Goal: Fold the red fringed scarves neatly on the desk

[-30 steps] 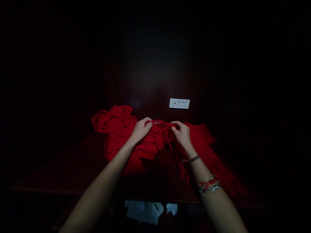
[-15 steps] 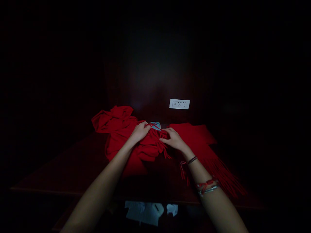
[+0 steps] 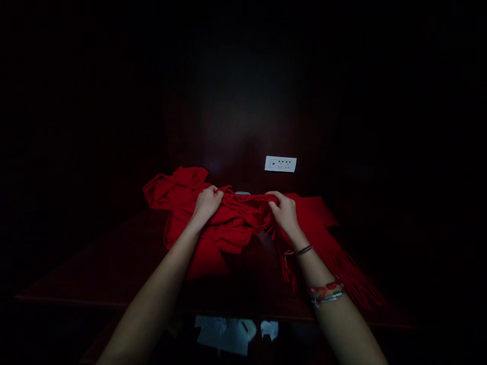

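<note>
A red fringed scarf [image 3: 224, 225] lies bunched on the dark table, with part of its edge stretched between my hands. At its upper middle, my left hand [image 3: 208, 203] is closed on the scarf, and a few strands stick out past the fingers. My right hand [image 3: 283, 210] grips the scarf's edge between thumb and fingers. Loose fringe hangs below the right palm. A flatter piece of red cloth [image 3: 315, 218] with long fringe spreads under and beyond my right wrist; whether it joins the bunched part cannot be seen.
A white wall socket [image 3: 280, 163] is set in the dark panel behind the table [image 3: 251, 284]. Just behind the scarf shows the edge of a small pale object [image 3: 242, 193]. Crumpled white paper [image 3: 224, 334] lies below the table's front edge. The surroundings are very dark.
My hands have moved apart, left hand leftward and right hand rightward, drawing the scarf's edge taut between them. The cloth now covers most of the pale object behind it.
</note>
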